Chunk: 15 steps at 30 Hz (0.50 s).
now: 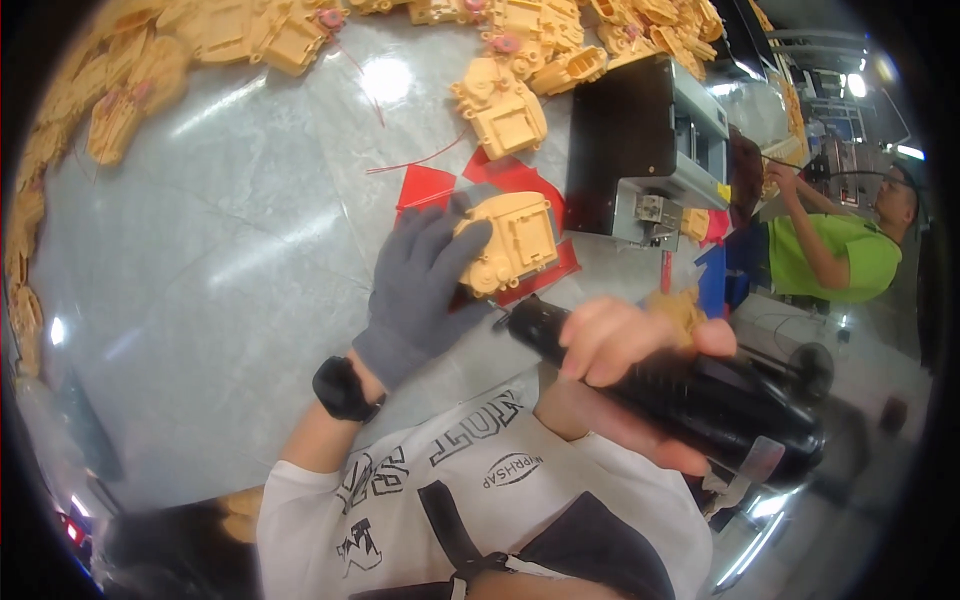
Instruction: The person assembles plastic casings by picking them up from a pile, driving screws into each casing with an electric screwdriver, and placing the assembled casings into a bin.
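Note:
My left hand, in a grey glove, is closed around the edge of a yellow plastic housing with molded ribs and round bosses. It holds the housing over red patches on the table. In my bare right hand is a black cylindrical electric screwdriver, held slanted. Its narrow tip points up and left, a little below the housing and apart from it. Some of my right fingers are blurred and partly hidden behind the tool.
Many yellow housings lie along the table's far and left edges. A lone housing with a red wire rests beyond my left hand. To its right stands a boxy black and grey machine. A co-worker in a green shirt is at the right.

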Each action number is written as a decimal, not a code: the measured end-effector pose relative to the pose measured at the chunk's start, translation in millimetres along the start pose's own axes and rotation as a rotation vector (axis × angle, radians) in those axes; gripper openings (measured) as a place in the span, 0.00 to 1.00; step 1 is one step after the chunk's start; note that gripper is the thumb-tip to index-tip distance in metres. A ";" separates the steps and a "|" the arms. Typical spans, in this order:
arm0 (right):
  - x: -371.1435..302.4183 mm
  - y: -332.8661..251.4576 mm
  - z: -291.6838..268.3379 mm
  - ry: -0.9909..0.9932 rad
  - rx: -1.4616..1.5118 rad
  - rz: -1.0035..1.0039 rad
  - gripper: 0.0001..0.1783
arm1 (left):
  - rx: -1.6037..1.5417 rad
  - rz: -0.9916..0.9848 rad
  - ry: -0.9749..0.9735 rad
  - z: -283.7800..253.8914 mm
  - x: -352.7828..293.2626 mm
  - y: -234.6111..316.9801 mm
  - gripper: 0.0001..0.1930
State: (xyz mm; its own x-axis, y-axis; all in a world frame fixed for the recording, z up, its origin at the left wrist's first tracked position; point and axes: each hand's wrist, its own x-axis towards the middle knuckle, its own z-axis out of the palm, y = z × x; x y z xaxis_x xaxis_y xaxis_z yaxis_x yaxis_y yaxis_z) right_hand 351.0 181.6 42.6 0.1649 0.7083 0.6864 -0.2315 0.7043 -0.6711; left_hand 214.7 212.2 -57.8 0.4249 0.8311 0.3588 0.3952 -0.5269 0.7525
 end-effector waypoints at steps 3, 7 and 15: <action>-1.5 4.3 3.9 0.041 -0.005 -0.010 0.46 | -0.008 -0.036 -0.015 -1.4 -0.9 1.6 0.40; -2.9 11.4 3.1 0.013 -0.024 0.009 0.46 | -0.012 -0.017 -0.006 -1.5 -1.9 0.8 0.39; 0.1 19.2 -3.3 -0.168 -0.039 0.012 0.45 | -0.050 -0.003 0.018 -0.3 0.4 -0.5 0.37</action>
State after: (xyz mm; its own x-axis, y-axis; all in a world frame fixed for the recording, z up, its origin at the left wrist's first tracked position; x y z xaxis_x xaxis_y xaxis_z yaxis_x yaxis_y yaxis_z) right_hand 349.8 195.3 28.8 -0.0011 0.7010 0.7132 -0.1943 0.6994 -0.6878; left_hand 214.4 212.9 -57.8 0.4084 0.8362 0.3661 0.3548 -0.5149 0.7804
